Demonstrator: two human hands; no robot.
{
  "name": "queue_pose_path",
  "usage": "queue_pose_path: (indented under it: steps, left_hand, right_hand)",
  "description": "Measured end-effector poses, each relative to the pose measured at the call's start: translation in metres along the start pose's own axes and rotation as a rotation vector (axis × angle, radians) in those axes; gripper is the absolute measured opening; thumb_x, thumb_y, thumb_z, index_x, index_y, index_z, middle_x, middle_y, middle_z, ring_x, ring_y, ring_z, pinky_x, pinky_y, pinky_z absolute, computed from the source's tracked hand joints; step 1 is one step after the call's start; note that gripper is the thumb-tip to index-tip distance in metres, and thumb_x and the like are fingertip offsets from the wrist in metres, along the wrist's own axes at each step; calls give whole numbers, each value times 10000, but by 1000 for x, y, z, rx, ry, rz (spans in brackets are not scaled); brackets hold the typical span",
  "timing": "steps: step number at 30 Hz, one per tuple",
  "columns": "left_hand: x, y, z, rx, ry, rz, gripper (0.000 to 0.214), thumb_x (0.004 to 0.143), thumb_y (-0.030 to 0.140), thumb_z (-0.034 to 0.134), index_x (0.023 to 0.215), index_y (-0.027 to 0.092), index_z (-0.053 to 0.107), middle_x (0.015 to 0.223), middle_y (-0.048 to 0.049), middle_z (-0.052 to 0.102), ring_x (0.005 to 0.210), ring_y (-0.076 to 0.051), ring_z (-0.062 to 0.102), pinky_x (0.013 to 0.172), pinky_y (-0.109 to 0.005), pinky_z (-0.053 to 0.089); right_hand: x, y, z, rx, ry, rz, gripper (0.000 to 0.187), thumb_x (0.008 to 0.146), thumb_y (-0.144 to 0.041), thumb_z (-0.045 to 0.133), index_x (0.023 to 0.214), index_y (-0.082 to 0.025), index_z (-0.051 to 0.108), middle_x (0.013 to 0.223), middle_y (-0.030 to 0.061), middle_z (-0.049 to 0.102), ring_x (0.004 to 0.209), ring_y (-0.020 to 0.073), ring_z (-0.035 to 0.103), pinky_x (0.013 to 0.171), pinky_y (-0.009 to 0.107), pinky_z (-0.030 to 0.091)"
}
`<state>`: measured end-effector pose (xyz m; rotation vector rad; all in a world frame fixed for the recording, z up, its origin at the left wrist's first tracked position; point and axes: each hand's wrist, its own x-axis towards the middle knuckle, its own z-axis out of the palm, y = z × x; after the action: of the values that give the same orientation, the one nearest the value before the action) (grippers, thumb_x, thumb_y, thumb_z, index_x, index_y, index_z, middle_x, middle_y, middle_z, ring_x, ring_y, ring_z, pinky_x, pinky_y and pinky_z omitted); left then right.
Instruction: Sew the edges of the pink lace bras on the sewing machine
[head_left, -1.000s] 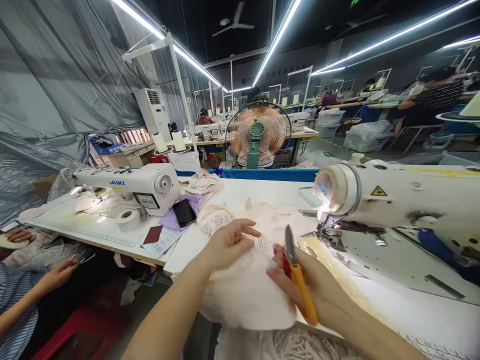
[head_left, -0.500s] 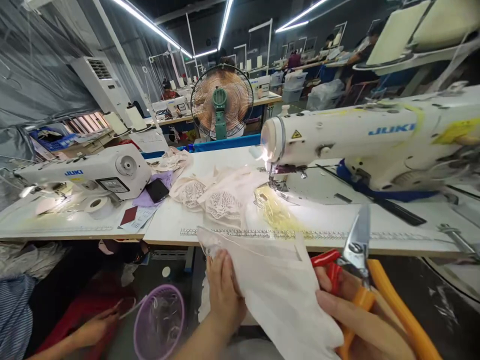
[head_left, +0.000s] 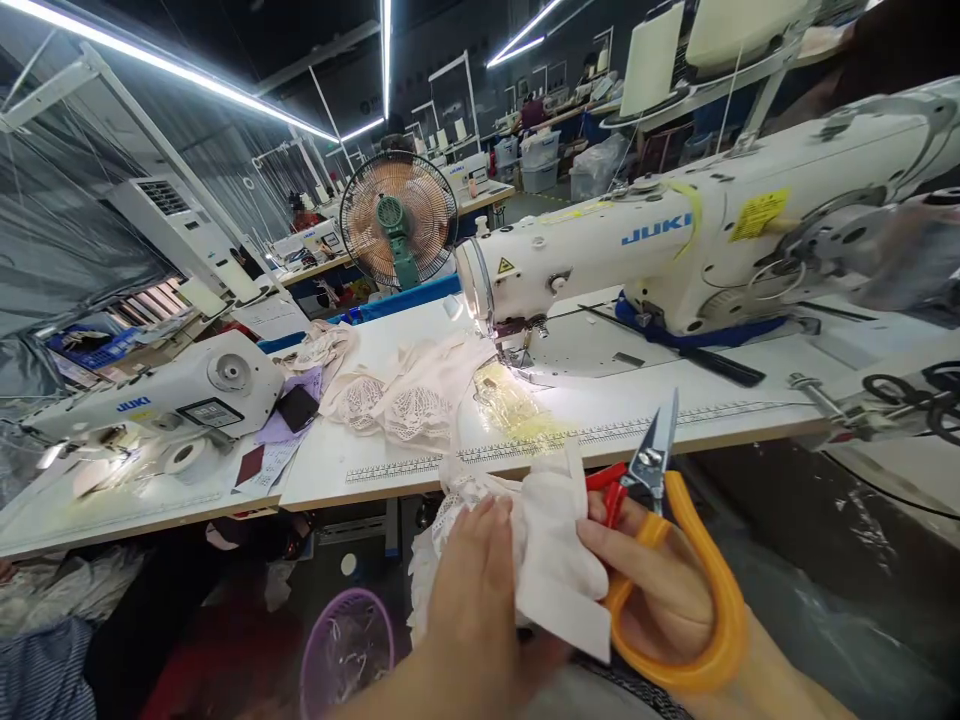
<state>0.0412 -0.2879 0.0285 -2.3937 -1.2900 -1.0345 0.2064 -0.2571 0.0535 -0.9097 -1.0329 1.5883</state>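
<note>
In front of the table edge I hold a white lace-trimmed bra (head_left: 551,530) between my hands. My left hand (head_left: 480,575) is closed over its lacy side, with the thumb hidden. My right hand (head_left: 667,580) pinches the other edge between thumb and fingers. Hooked in that same hand are large scissors with orange handles (head_left: 724,600), their blades (head_left: 660,435) pointing up and away. A small red-handled tool (head_left: 611,490) also sits at these fingers, its far end hard to make out. Pale bras with lace cups (head_left: 420,405) lie on the table, left of the sewing machine needle.
A JUKI sewing machine (head_left: 600,250) stands on the white table (head_left: 420,478), with yellow material (head_left: 510,405) by its needle. Another machine (head_left: 187,385) is to the left, near a dark phone (head_left: 297,408). A purple basket (head_left: 306,660) stands below; a fan (head_left: 397,220) is behind.
The bra has been turned and gathered up, so lace now shows under my left hand. Both hands have come closer together. The view has swung right, and a co-worker's hand has left it.
</note>
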Motion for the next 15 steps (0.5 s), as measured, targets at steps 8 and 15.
queue_pose_path:
  steps: [8,15]
  left_hand:
    - [40,-35,-28,-364,-397,-267,524,789,118,468,1304,217,467,1001,-76,699,846,-252,663,711,-350,517]
    - [79,-73,-76,-1178,-855,-839,284,698,184,673,981,174,646,845,-34,671,743,-168,621,664,-243,468]
  right_hand:
    - [2,-15,-14,131,71,9,439,596,-561,746,672,-251,445,595,-3,525,475,162,527,450,312,489]
    - [24,0,-58,-264,-63,-243,450,680,-576,722,901,-255,497,1154,111,610,1041,300,592,910,426,473]
